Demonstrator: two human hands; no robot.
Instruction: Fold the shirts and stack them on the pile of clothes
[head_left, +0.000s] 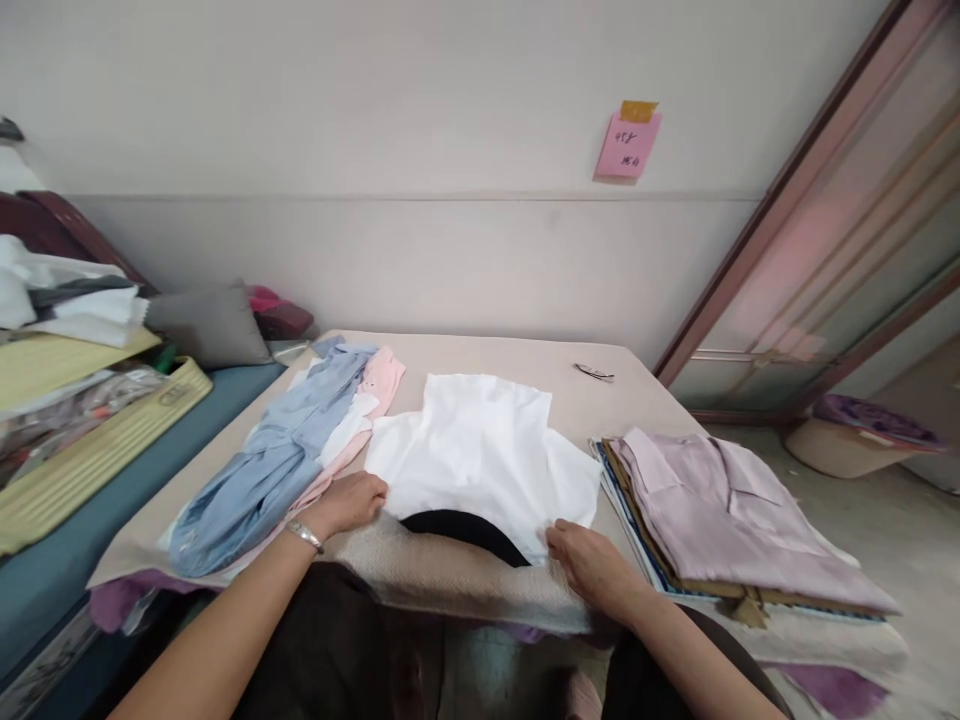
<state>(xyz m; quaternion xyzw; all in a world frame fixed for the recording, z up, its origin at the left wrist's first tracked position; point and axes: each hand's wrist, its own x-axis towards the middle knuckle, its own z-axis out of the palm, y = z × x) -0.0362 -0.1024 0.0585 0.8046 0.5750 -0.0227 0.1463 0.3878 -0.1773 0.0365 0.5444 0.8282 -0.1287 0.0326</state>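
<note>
Two bare hands are in my feed, both at the near edge of a white shirt spread flat on the middle of a cloth-covered table. The left hand has its fingers curled in, with almost no gap to the thumb, pinching the shirt's near left corner. I see a silver bracelet on that wrist. The right hand is closed in much the same way, fingertips and thumb together on the near edge towards the right; its palm is turned down, so I cannot tell how much cloth it has. Between the hands, a curved black strip shows along the shirt's near edge, and I cannot tell whether it belongs to the shirt.

On the left of the table, just beside the shirt, I have a loose heap with blue clothing on top and pink clothing showing at its side. On the right lies a flat stack, a mauve garment uppermost and a brown one under it. A small dark tool lies near the far right corner, too small for me to name. Beyond, a pink note is taped to the wall.
</note>
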